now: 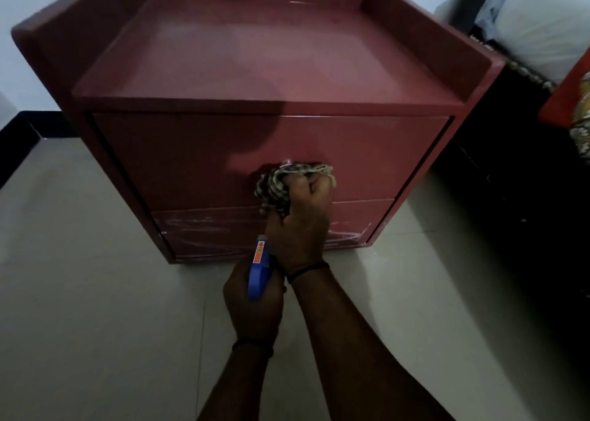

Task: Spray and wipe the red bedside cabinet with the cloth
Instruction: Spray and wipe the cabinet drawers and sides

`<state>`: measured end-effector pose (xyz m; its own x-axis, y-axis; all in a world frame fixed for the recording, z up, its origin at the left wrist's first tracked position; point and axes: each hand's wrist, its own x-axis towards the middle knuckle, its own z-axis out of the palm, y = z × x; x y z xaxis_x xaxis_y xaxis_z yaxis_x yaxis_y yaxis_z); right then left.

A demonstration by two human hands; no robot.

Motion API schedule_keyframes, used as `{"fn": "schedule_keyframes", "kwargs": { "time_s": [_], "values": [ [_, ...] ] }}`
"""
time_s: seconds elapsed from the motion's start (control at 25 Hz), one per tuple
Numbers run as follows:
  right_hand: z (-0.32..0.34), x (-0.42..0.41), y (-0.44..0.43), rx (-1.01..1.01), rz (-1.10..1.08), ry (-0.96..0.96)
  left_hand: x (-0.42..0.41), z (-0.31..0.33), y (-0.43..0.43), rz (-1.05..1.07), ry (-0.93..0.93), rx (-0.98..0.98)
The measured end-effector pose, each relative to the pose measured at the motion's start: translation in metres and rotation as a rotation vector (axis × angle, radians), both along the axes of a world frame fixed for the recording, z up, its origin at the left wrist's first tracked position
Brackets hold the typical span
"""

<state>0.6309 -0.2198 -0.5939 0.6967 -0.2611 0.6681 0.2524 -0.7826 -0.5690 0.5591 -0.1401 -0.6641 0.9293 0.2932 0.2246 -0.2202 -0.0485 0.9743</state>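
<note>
Red lacquer, glossy: one bedside cabinet, filling most of the view, with a raised rim round three sides of the top. Stands on pale floor tiles against a white wall. To the right, just beside it, one dark bed frame carrying a white bundle and a red patterned fabric.

Two drawer fronts, both closed: upper drawer tall, lower drawer shorter and streaked with whitish smears.

Two bare forearms reaching up from the bottom edge, the right one angled in from the right. Right hand balled into a fist, back of the hand to the camera, fingers curled tight round one bunched striped cloth and pressing it against the low part of the upper drawer, right of centre. Left hand lower, just beside the right wrist, wrapped round the neck of one spray bottle; only the blue trigger head showing, nozzle aimed at the lower drawer, body hidden under the palm.

One small orange label on the nozzle, arrow-like mark visible, lettering too small to read. No other writing legible.

Two thin dark wristbands, one per wrist.
</note>
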Motion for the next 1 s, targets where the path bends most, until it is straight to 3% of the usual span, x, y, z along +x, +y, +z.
{"fn": "schedule_keyframes", "kwargs": {
  "time_s": [0.08,0.16,0.24,0.32,0.48,0.68,0.84,0.92,1.0],
  "values": [
    [-0.023,-0.010,-0.012,-0.073,0.069,0.150,0.000,-0.004,-0.001,0.020,0.048,0.014],
    [-0.039,-0.028,-0.023,0.032,0.034,0.204,-0.002,0.003,-0.005,0.037,0.068,-0.032],
    [-0.033,-0.031,-0.034,0.264,-0.149,0.078,0.000,0.012,-0.009,0.045,0.066,-0.052],
    [-0.003,-0.022,-0.036,0.356,-0.188,-0.064,0.001,0.014,-0.011,0.042,0.084,-0.022],
    [0.047,-0.002,-0.011,0.075,-0.004,-0.224,-0.002,0.014,-0.007,0.015,0.088,-0.057],
    [0.029,-0.007,-0.006,-0.205,-0.054,-0.111,0.000,0.008,-0.003,0.027,0.093,-0.034],
    [-0.008,-0.019,-0.035,-0.338,-0.116,0.113,0.001,0.019,-0.010,0.058,0.097,-0.073],
    [-0.021,-0.028,-0.061,-0.197,-0.199,0.138,0.001,0.025,-0.012,0.037,0.068,-0.065],
    [-0.012,-0.031,-0.073,0.119,-0.271,0.058,0.005,0.030,-0.010,0.036,0.050,-0.050]
  ]
}}
